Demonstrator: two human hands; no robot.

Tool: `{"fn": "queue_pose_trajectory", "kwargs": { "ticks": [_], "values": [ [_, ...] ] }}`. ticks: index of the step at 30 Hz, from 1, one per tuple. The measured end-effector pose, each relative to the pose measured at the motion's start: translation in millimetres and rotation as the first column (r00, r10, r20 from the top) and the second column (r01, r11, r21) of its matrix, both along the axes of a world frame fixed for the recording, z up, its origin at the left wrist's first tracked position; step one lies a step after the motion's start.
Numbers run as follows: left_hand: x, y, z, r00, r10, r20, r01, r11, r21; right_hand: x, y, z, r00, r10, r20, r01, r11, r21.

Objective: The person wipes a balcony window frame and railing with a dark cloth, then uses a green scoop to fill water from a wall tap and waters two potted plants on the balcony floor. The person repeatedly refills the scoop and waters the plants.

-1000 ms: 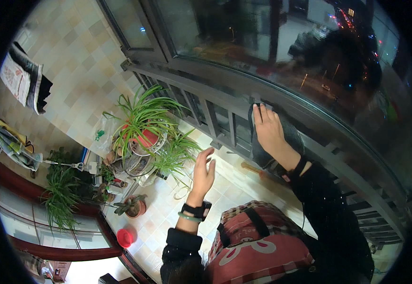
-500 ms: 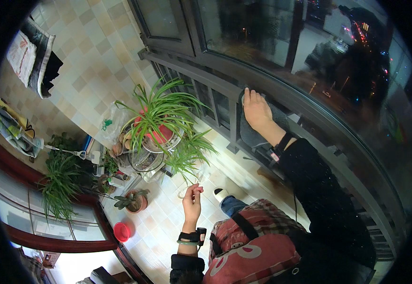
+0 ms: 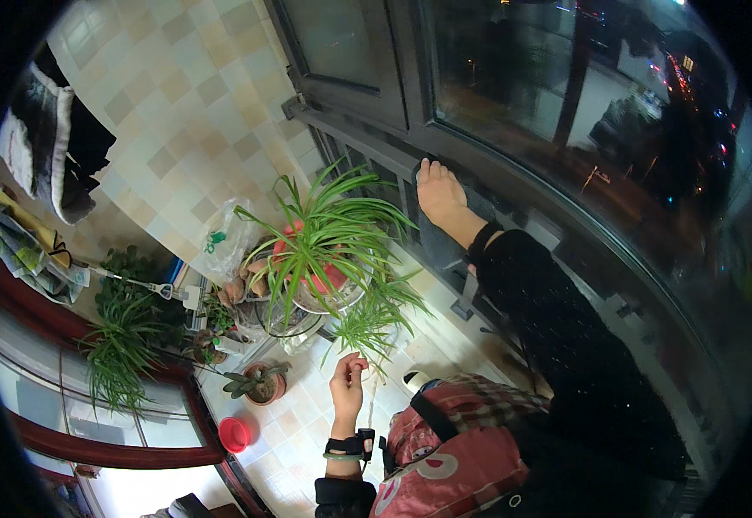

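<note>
My right hand lies on a dark grey cloth draped over the dark window sill, fingers curled over the sill's edge. My left hand, with a black band at the wrist, is lower down, its fingertips pinched on a thin pale runner hanging from a spider plant. That plant grows in a red pot on a wire stand just under the sill. Small leaf tufts dangle right above my left hand.
A small potted succulent and a red bowl sit on the tiled floor. Another spider plant stands at the left by a red door frame. A plastic bag and hanging clothes are against the tiled wall.
My left hand dropped from an open raised palm to pinch the plant's runner. My right hand slid left along the sill with the cloth.
</note>
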State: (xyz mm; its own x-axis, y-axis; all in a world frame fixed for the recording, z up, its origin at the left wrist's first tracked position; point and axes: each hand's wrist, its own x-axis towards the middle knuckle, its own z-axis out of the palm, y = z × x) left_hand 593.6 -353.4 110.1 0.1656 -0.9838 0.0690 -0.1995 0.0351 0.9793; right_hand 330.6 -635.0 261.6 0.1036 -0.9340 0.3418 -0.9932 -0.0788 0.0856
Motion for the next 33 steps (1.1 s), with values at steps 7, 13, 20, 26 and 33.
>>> {"fn": "queue_pose_trajectory", "kwargs": {
  "ticks": [7,13,20,26,33],
  "values": [
    [26,-36,0,0.998,0.057,-0.014,-0.057,0.998,0.041,43,-80,7,0.996,0.057,0.075,-0.065,0.992,0.104],
    [50,-67,-1,0.993,0.116,0.0,-0.116,0.993,0.008,74,-132,11,0.994,0.098,0.056,-0.104,0.989,0.105],
    [52,-69,-9,0.996,0.091,-0.02,-0.089,0.994,0.063,71,-136,9,0.985,0.154,0.079,-0.161,0.983,0.09],
    [50,-43,-15,0.999,0.031,-0.042,-0.026,0.994,0.11,53,-97,-5,0.988,0.134,-0.078,-0.141,0.986,-0.093],
    [45,6,-34,0.999,-0.022,-0.046,0.028,0.991,0.131,17,-19,-6,0.941,0.335,0.054,-0.291,0.878,-0.38]
  ]
}}
